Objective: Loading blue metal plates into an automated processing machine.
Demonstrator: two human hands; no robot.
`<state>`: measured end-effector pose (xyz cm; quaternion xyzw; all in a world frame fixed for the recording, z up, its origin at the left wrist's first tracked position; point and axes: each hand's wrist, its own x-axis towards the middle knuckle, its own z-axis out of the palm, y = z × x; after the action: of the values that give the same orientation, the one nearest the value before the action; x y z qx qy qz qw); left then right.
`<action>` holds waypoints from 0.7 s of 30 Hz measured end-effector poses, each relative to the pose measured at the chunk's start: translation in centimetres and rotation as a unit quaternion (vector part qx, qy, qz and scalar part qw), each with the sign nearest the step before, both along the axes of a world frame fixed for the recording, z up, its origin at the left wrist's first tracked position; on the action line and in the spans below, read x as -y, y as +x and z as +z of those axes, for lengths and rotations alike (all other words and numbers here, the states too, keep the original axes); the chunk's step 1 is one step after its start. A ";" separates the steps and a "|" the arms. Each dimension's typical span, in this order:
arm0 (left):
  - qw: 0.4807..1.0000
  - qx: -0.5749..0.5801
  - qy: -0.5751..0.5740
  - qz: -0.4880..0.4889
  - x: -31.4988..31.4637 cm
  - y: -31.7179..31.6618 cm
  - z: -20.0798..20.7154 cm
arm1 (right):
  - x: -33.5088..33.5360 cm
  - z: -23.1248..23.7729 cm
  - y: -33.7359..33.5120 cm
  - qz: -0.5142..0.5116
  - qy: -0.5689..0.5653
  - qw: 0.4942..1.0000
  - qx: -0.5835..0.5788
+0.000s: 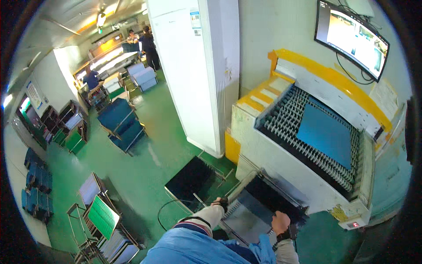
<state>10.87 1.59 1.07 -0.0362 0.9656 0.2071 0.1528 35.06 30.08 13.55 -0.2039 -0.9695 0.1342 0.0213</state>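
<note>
A flat grey panel (249,218) stands tilted in front of me, over a black slotted rack (269,193) on the floor. My right hand (280,222) is closed at the panel's right edge, its fingers curled over that edge. At the upper left side of the panel is my left hand (218,202), closed, with something dark by its fingers; what it grips is too small to make out. Beyond the rack, a blue panel (326,132) lies flat on the rollers of a conveyor machine (281,115).
Left of the rack is another black rack (190,178); a thin cable loops beside it. A white cabinet (187,79) stands behind. Racks with green and grey panels (104,216) sit at lower left. A monitor (351,37) hangs above the conveyor; people work far off.
</note>
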 end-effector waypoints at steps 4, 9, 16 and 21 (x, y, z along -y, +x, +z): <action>0.979 0.151 -0.005 -0.136 -0.7 3.3 -3.8 | 0.1 1.1 -1.0 0.025 0.002 1.000 0.012; 0.972 0.206 -0.052 -0.103 -3.3 2.9 -0.4 | -1.1 0.0 -0.4 -0.026 0.017 0.998 0.046; 0.985 0.170 -0.027 -0.005 -0.9 1.8 -5.0 | 0.3 0.2 -0.7 0.003 -0.010 0.999 0.050; 0.984 0.176 -0.001 -0.010 -2.7 1.7 -8.3 | 0.2 0.1 0.0 -0.018 0.005 0.999 0.034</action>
<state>12.55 4.34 -7.18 -0.0628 0.9240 0.1952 0.3228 35.10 29.83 13.60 -0.2255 -0.9666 0.1217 -0.0082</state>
